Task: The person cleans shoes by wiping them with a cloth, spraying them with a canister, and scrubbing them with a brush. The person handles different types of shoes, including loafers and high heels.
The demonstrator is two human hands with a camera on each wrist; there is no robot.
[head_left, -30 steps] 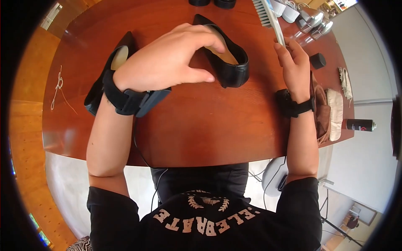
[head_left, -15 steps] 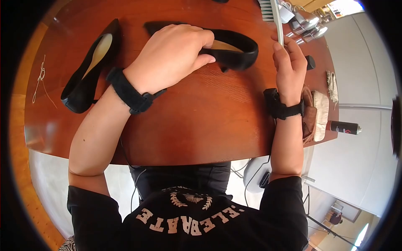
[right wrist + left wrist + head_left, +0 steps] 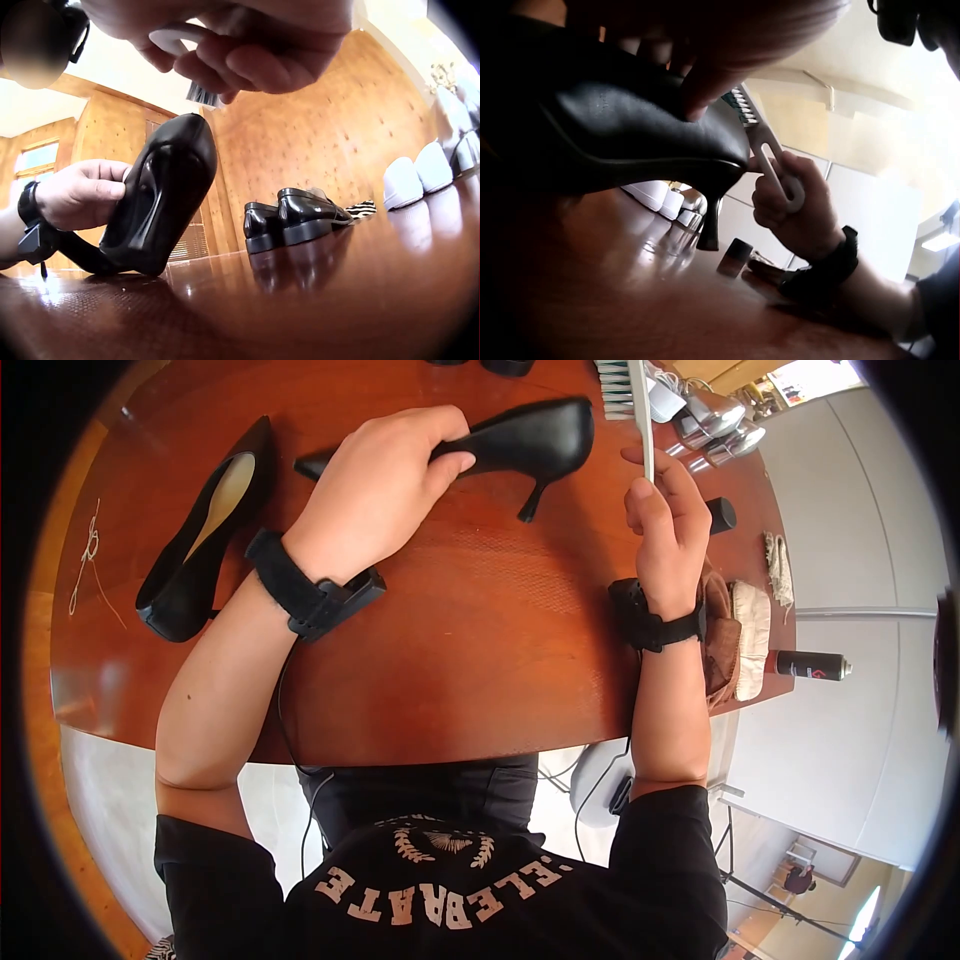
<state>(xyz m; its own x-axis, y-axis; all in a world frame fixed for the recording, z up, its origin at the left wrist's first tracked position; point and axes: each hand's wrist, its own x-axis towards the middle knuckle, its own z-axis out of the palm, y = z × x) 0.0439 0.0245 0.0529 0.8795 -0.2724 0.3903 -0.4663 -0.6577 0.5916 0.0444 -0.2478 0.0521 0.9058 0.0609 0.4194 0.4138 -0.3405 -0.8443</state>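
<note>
My left hand [image 3: 380, 490] grips a black high-heeled pump [image 3: 535, 440] by its middle, toe to the left. The shoe lies tipped on its side, and its slim heel points down toward me. In the right wrist view the sole side of this pump [image 3: 176, 172] faces the camera. My right hand [image 3: 672, 525] holds a pale-handled brush [image 3: 645, 435] upright, bristles on its left side, just right of the pump's heel end. The left wrist view shows a loop-shaped handle end on the brush [image 3: 772, 161]. The matching pump [image 3: 180, 595] stands on the table to the left of my left forearm.
Black loafers [image 3: 307, 217] and white shoes [image 3: 416, 184] stand farther back on the wooden table [image 3: 450, 680]. Silvery shoes [image 3: 715, 415] are at the back right. A black cap [image 3: 720, 515], a brown bag [image 3: 722, 650] and a spray can [image 3: 812, 666] lie right; a string [image 3: 90, 550] lies left.
My left hand has taken hold of the pump and turned it from upright onto its side, toe swung left. The right hand keeps the brush raised. The head view has shifted somewhat.
</note>
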